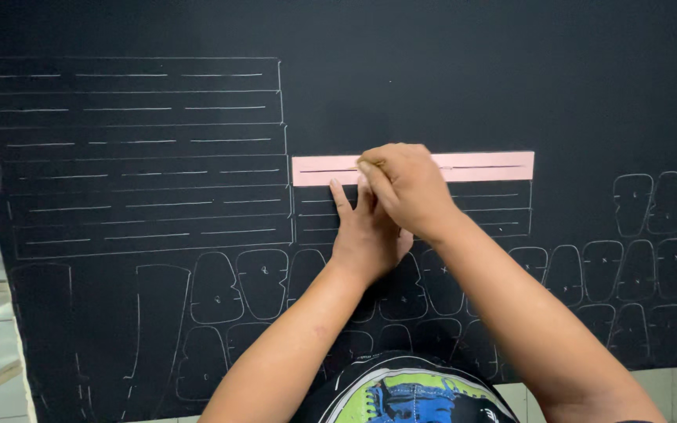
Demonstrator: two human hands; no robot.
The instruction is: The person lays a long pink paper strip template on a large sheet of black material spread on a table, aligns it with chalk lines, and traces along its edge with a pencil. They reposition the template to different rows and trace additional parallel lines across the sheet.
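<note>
While the left hand [363, 231] pins it, pink strip [479, 167] seemingly lies under right hand [403, 186].

I see a big sheet of cloth [432, 78] spread flat under my arms. A long paper strip [487, 166] lies on it, near the middle and going off to the right. My left hand [366, 231] lies flat on the cloth, its fingertips [337, 190] touching the near edge of the strip. My right hand [405, 186] sits on top of the strip, partly over my left hand. Left of the strip is a block of drawn long boxes [139, 157], stacked one behind the other. More drawn boxes lie just under the strip. Nearer to me runs a row of drawn rounded shapes [260, 282], from left to right.
</note>
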